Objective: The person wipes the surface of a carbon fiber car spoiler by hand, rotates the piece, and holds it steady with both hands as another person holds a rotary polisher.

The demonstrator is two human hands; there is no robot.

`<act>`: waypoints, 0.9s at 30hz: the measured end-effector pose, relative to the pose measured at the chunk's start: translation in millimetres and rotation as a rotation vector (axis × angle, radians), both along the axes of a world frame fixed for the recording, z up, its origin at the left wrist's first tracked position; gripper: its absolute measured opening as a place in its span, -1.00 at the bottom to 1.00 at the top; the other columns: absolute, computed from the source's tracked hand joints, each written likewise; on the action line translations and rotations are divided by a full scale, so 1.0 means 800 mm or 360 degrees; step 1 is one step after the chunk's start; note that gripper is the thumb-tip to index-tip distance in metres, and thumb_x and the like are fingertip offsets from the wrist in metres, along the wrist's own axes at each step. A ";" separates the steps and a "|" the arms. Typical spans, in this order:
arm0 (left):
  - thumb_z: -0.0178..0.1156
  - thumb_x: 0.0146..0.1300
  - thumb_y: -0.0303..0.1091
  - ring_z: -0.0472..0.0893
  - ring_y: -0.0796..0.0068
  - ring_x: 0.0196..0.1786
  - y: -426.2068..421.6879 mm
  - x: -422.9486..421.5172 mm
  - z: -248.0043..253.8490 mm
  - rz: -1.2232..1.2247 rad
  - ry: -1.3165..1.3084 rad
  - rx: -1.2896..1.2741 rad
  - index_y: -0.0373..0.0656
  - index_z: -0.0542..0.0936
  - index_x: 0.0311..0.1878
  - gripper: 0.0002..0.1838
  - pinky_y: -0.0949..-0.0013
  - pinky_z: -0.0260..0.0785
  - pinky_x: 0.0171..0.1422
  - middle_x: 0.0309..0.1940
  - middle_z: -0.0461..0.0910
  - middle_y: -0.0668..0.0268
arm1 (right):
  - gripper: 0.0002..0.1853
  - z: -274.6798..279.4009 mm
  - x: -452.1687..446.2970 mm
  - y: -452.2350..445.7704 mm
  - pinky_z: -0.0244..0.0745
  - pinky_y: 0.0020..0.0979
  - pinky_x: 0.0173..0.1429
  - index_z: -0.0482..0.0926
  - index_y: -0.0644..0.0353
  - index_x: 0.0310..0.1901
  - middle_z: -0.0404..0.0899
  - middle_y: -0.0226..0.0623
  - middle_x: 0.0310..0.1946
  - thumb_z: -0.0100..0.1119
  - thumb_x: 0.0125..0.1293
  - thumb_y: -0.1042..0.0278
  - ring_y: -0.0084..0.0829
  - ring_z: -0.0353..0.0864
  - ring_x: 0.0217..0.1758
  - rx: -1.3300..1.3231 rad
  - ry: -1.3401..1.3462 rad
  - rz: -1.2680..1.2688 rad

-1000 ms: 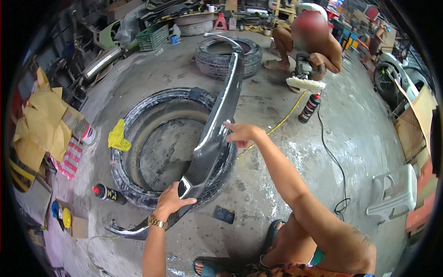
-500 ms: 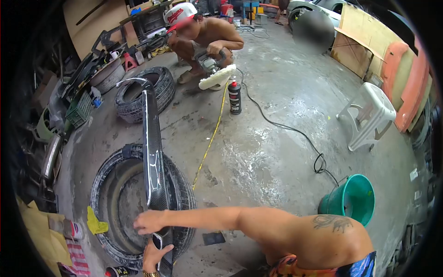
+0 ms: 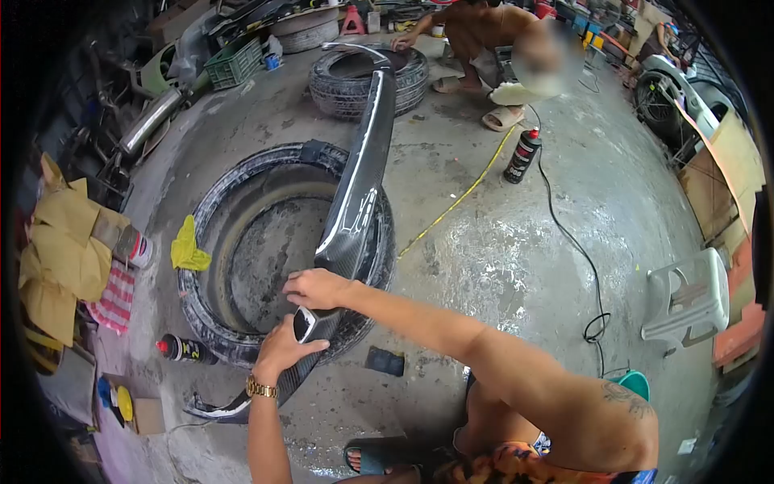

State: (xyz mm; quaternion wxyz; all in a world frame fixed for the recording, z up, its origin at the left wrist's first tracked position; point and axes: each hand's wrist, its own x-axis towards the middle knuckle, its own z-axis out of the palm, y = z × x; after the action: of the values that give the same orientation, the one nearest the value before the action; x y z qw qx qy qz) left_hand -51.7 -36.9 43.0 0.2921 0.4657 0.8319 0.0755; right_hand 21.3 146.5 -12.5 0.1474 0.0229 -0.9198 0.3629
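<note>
A long glossy black carbon-fibre-patterned part (image 3: pixel 355 185) lies across a large tyre (image 3: pixel 205 319), its far end over a second tyre (image 3: pixel 367 93). My left hand (image 3: pixel 282 347), with a gold watch at the wrist, grips the part near its lower end, thumb over the top. Just above it, my right hand (image 3: pixel 318 289) rests across the part with fingers curled over its left edge. A yellow cloth (image 3: pixel 189 244) hangs on the tyre's left rim. A black bottle with a red cap (image 3: pixel 184 349) lies at the tyre's lower left.
A co-worker (image 3: pixel 492 40) crouches at the back, a white polishing pad (image 3: pixel 516 93) beside them. Near it stands a black bottle (image 3: pixel 522 156). A yellow cord (image 3: pixel 459 198) and a black cable (image 3: pixel 568 234) cross the floor. A white stool (image 3: pixel 689 298) and green bucket (image 3: pixel 633 383) are at right.
My right hand has moved down along the part, close to my left hand. The view swung right and back. The co-worker's arm now reaches to the far tyre.
</note>
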 end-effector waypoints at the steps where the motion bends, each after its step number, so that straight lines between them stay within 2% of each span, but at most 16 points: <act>1: 0.52 -0.10 0.33 0.63 -0.14 0.18 0.000 -0.002 -0.005 -0.0013 0.0010 0.0041 -0.44 0.47 0.17 0.03 0.05 0.44 0.29 0.04 0.64 -0.23 | -0.73 -0.001 0.000 0.001 0.55 -0.09 0.14 0.68 0.20 -0.07 0.64 -0.12 -0.08 0.14 0.38 0.20 -0.02 0.65 0.04 -0.0010 -0.0016 -0.0006; 8: 0.53 -0.10 0.31 0.62 -0.14 0.19 0.000 -0.002 -0.002 -0.0007 -0.0069 0.0041 -0.45 0.46 0.20 0.05 0.05 0.44 0.30 0.06 0.64 -0.21 | -0.74 0.000 -0.004 0.001 0.54 -0.09 0.12 0.68 0.19 -0.11 0.65 -0.14 -0.10 0.15 0.38 0.19 -0.04 0.66 0.01 -0.0020 -0.0046 -0.0055; 16: 0.55 -0.13 0.30 0.61 -0.12 0.22 0.000 -0.001 -0.006 0.0018 -0.0022 0.0043 -0.47 0.41 0.28 0.12 0.06 0.42 0.33 0.11 0.61 -0.23 | -0.76 -0.002 -0.003 -0.002 0.55 -0.07 0.04 0.68 0.18 -0.20 0.70 -0.17 -0.25 0.17 0.33 0.19 -0.04 0.69 -0.07 -0.0021 -0.0102 -0.0040; 23: 0.55 -0.14 0.30 0.59 -0.13 0.25 0.003 -0.002 -0.005 0.0017 0.0000 -0.0026 -0.44 0.42 0.26 0.10 0.05 0.41 0.34 0.13 0.60 -0.24 | -0.76 -0.010 -0.005 0.000 0.55 -0.03 0.04 0.69 0.18 -0.23 0.72 -0.11 -0.22 0.14 0.31 0.21 0.01 0.69 -0.10 0.0059 -0.0084 -0.0037; 27: 0.56 -0.14 0.28 0.58 -0.10 0.27 0.007 0.000 -0.006 -0.0022 0.0011 -0.0015 -0.37 0.43 0.27 0.06 0.06 0.40 0.34 0.14 0.61 -0.17 | -0.76 -0.009 -0.002 0.001 0.54 -0.05 0.09 0.70 0.19 -0.22 0.73 -0.10 -0.22 0.13 0.31 0.22 0.01 0.69 -0.07 0.0056 -0.0031 -0.0068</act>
State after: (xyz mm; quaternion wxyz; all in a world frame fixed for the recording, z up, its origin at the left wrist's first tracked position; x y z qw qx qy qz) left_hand -51.3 -31.3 38.4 0.2920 0.4702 0.8300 0.0681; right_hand 20.1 147.1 -20.0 0.1458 0.0025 -0.9277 0.3436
